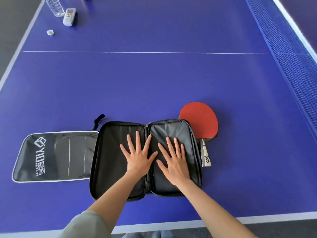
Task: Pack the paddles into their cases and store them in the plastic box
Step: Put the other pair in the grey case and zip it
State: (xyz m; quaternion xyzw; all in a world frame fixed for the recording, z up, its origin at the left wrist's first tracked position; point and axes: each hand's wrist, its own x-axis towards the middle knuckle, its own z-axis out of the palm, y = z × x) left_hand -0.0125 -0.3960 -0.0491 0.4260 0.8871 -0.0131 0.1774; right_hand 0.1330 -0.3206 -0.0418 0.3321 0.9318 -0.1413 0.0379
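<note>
Head view, early stage of packing. A black zip case lies unzipped and spread flat like a book on the blue desk, its grey lining upward and both halves showing no paddle. The left hand rests flat on the left half and the right hand flat on the right half; each grip is spread, fingers straight and splayed, pressing the lining and pinching nothing. One paddle, red rubber face up, lies on the desk at the case's 2 o'clock corner, its blade partly tucked under the case's right edge and its handle pointing toward 6 o'clock along that edge. A second, closed case with white lettering and a silver border lies at 9 o'clock, touching or slightly under the open case's left edge; whether it holds a paddle cannot be told. A black strap loop shows at 11 o'clock of the open case. Judged from this layout, no visible paddle is yet cased, and the open case remains to be loaded and zipped; the plastic box is not in view, so storage remains entirely ahead. At far 11 o'clock stand a clear water bottle, a small white pack and a bottle cap; the net runs along 2 o'clock. Nothing lies between the hands and the paddle.
</note>
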